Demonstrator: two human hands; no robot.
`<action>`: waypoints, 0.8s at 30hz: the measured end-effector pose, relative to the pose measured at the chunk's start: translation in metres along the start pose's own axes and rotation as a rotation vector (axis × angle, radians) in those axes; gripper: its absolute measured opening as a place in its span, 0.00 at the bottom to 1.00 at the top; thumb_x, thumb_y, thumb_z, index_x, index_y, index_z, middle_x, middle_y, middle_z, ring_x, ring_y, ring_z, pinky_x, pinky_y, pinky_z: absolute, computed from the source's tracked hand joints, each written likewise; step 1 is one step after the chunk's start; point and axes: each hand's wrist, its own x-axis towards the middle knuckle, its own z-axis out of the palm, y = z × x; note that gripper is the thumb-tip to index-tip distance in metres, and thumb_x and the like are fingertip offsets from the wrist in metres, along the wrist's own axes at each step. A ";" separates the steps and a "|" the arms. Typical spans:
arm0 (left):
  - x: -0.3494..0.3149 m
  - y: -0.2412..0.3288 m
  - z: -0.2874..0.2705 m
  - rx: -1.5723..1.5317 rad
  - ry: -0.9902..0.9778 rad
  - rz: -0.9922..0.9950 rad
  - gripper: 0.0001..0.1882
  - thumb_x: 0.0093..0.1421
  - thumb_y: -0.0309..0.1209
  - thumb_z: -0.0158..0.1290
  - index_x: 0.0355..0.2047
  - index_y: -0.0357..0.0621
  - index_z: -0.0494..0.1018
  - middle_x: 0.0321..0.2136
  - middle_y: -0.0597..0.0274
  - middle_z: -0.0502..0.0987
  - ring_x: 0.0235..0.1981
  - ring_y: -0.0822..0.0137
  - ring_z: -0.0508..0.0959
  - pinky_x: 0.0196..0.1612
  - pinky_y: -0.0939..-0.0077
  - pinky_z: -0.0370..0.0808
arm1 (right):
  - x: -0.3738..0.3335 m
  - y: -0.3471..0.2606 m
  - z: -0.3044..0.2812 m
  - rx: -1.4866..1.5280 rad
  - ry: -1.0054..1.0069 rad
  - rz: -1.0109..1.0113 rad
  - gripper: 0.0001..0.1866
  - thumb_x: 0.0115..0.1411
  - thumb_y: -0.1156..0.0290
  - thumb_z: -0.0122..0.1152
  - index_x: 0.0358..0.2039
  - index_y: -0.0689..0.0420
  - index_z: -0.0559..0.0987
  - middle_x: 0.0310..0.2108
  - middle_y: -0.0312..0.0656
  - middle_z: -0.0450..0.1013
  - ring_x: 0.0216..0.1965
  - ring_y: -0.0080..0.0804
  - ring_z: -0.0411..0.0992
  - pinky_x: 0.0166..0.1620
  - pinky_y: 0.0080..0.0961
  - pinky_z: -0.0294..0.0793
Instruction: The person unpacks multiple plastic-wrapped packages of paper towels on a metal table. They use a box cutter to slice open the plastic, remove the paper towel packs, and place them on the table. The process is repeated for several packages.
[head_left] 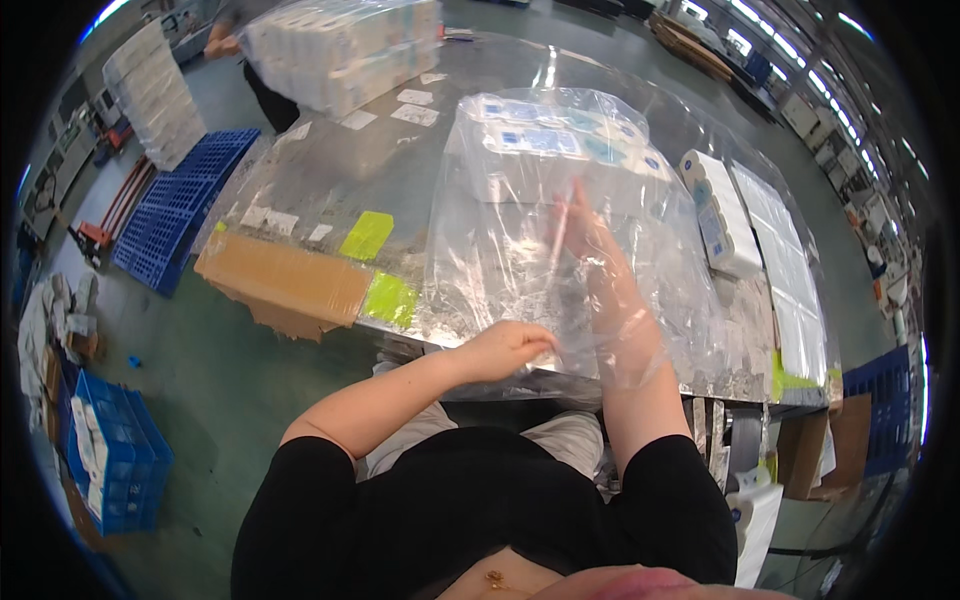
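A large clear plastic bag (462, 240) lies spread over the metal table (345, 190) in front of me. Inside its far end sit several packs of white paper rolls (530, 140) with blue markings. My right hand (582, 225) is inside the bag, forearm covered by the film, fingers stretched toward the near side of those packs and a little short of them. At the bag's near opening, my left hand (508, 350) is closed with its fingertips pinching the film edge. To the right of the bag lies another pack of rolls (725, 220).
A flat stack of white plastic film (785, 270) lies along the table's right side. Wrapped roll packs (345, 55) are piled at the far left, near another person (235, 40). Brown cardboard (285, 280) covers the left front edge. A blue crate (120, 455) stands on the floor.
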 end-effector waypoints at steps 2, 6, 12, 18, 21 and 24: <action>0.010 -0.024 -0.005 0.171 0.147 -0.013 0.12 0.62 0.34 0.46 0.42 0.45 0.76 0.36 0.56 0.79 0.38 0.60 0.78 0.43 0.70 0.72 | -0.007 0.011 0.007 -0.203 -0.111 -0.165 0.36 0.57 0.62 0.56 0.65 0.51 0.54 0.55 0.43 0.65 0.50 0.34 0.67 0.53 0.30 0.65; 0.031 -0.043 -0.008 0.447 0.215 -0.001 0.12 0.61 0.34 0.45 0.40 0.46 0.76 0.35 0.52 0.78 0.37 0.51 0.77 0.40 0.65 0.72 | -0.067 0.064 -0.034 -0.295 -0.086 -0.191 0.27 0.55 0.67 0.56 0.57 0.49 0.69 0.53 0.41 0.67 0.50 0.34 0.66 0.52 0.26 0.66; 0.062 -0.070 -0.015 0.572 0.402 -0.018 0.12 0.61 0.36 0.44 0.39 0.50 0.76 0.33 0.51 0.78 0.36 0.48 0.76 0.39 0.58 0.72 | -0.215 0.088 -0.075 -1.269 0.175 -0.499 0.22 0.52 0.75 0.54 0.50 0.54 0.74 0.56 0.47 0.65 0.58 0.46 0.61 0.60 0.34 0.60; 0.082 -0.073 -0.030 0.615 0.471 -0.029 0.12 0.61 0.34 0.43 0.39 0.50 0.76 0.33 0.50 0.78 0.35 0.49 0.77 0.37 0.60 0.72 | -0.345 0.069 -0.158 -0.903 0.889 -0.361 0.14 0.55 0.75 0.51 0.41 0.59 0.78 0.39 0.47 0.76 0.41 0.37 0.74 0.46 0.27 0.70; 0.081 -0.074 -0.030 0.578 0.493 -0.013 0.12 0.61 0.32 0.44 0.39 0.49 0.76 0.32 0.50 0.78 0.35 0.50 0.77 0.37 0.62 0.72 | -0.418 0.043 -0.218 -1.017 1.413 -0.331 0.14 0.57 0.70 0.48 0.39 0.59 0.79 0.39 0.51 0.76 0.42 0.41 0.74 0.47 0.30 0.70; 0.084 -0.073 -0.030 0.550 0.483 0.018 0.12 0.61 0.30 0.44 0.39 0.48 0.77 0.32 0.49 0.78 0.34 0.50 0.77 0.37 0.64 0.72 | -0.515 0.050 -0.290 -1.213 1.802 -0.010 0.18 0.56 0.64 0.49 0.45 0.55 0.77 0.43 0.52 0.74 0.46 0.47 0.72 0.50 0.33 0.68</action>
